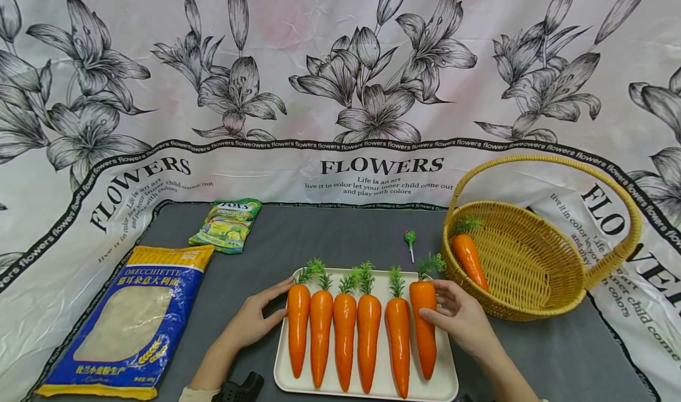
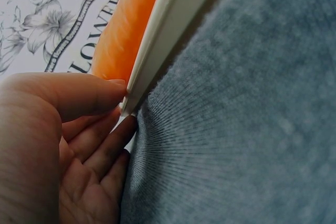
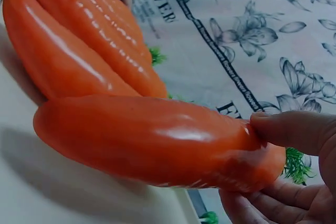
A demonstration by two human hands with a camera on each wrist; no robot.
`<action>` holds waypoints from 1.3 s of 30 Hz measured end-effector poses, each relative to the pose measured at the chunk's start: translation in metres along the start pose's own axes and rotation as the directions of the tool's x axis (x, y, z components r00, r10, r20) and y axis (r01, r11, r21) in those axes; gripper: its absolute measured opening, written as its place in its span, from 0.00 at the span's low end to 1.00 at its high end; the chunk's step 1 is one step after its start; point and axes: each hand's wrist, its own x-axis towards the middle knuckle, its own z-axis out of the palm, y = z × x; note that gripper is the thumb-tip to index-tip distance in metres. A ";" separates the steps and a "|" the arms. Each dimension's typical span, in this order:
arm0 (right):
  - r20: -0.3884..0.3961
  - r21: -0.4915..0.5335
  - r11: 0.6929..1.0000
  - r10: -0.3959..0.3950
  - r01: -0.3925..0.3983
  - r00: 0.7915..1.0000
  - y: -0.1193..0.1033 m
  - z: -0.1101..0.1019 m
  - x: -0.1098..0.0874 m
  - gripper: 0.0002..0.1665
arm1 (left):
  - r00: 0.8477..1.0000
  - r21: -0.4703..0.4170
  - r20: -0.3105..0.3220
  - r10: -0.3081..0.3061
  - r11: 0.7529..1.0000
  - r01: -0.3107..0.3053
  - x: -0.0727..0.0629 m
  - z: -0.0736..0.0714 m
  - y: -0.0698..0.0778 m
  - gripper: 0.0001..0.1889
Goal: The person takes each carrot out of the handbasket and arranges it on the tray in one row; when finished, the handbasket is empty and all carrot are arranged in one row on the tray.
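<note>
A row of orange carrots (image 1: 344, 343) with green tops lies on a cream rectangular tray (image 1: 447, 384). At the tray's right end, my right hand (image 1: 460, 316) pinches the rightmost carrot (image 1: 424, 331) near its top, thumb on one side and fingers on the other. The right wrist view shows this carrot (image 3: 157, 140) tilted over the tray, its thin tip overlapping the neighbouring carrots (image 3: 68, 51). My left hand (image 1: 258, 316) holds the tray's left edge beside the leftmost carrot (image 1: 298, 331). In the left wrist view its thumb (image 2: 89, 95) lies at the rim (image 2: 152, 45), fingers lower along the side.
A yellow wicker basket (image 1: 574, 295) with a tall handle stands at the right, one carrot (image 1: 468, 260) inside. Behind the tray lies a lollipop (image 1: 409, 239). At the left are a blue-and-yellow orecchiette pasta bag (image 1: 127, 325) and a green candy bag (image 1: 229, 224).
</note>
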 end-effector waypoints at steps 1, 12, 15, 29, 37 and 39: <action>0.002 -0.005 1.000 0.012 -0.012 1.000 0.001 0.001 0.000 0.34 | 1.000 -0.003 0.002 -0.002 1.000 0.002 0.000 0.000 0.000 0.25; 0.034 0.010 0.993 0.115 -0.115 0.993 0.013 0.012 0.006 0.33 | 1.000 -0.015 0.006 -0.018 1.000 0.018 0.001 0.001 0.002 0.26; 0.043 -0.006 0.991 0.131 -0.131 0.990 0.016 0.014 0.006 0.33 | 1.000 -0.016 0.008 -0.020 1.000 0.020 0.001 0.001 0.002 0.26; 0.009 -0.081 0.987 0.141 -0.140 0.990 0.017 0.018 0.002 0.33 | 1.000 -0.029 0.022 -0.001 1.000 0.002 0.001 0.001 0.000 0.29; 0.009 -0.234 0.965 0.120 -0.115 0.993 0.014 0.020 -0.002 0.36 | 0.999 -0.032 0.051 -0.013 0.999 0.014 0.000 -0.001 -0.001 0.30; 0.007 -0.242 0.965 0.110 -0.105 0.994 0.014 0.020 -0.002 0.36 | 0.998 -0.030 0.053 -0.018 0.999 0.019 0.000 -0.001 -0.001 0.31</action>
